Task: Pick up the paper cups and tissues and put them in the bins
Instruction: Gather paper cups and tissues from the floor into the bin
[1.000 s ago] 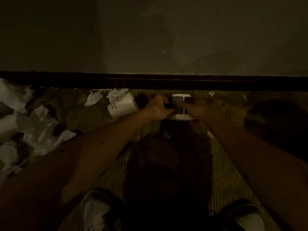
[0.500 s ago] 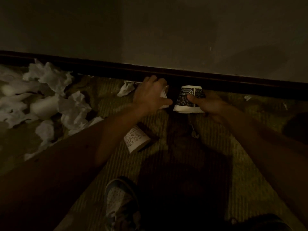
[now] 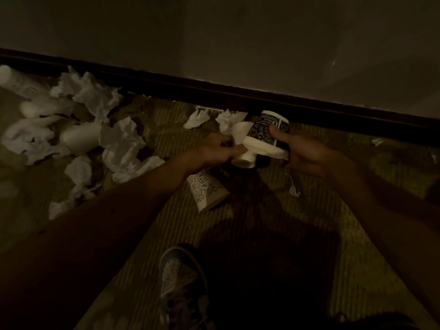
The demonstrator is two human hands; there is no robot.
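Dim light by the dark skirting board (image 3: pixel 166 83): my right hand (image 3: pixel 307 156) clasps a black-printed white paper cup (image 3: pixel 266 132), thumb curled over it. My left hand (image 3: pixel 214 151) grips a plain white paper cup (image 3: pixel 240 132) touching it, just above the green ribbed carpet (image 3: pixel 262 210). Crumpled white tissues (image 3: pixel 95 96) lie to the left.

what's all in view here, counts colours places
black printed cup: one, black and white, in right hand
white cup: one, white, in left hand
patterned cup: one, white with doodles, on carpet below left wrist
tissues: many, white, heaped left; two by the skirting
pile cup: at least one, white, among the tissues
carpet: one, olive striped, underfoot
skirting: one, dark, foot of wall
shoe: one, pale dotted, bottom centre
hands: two, each gripping a cup
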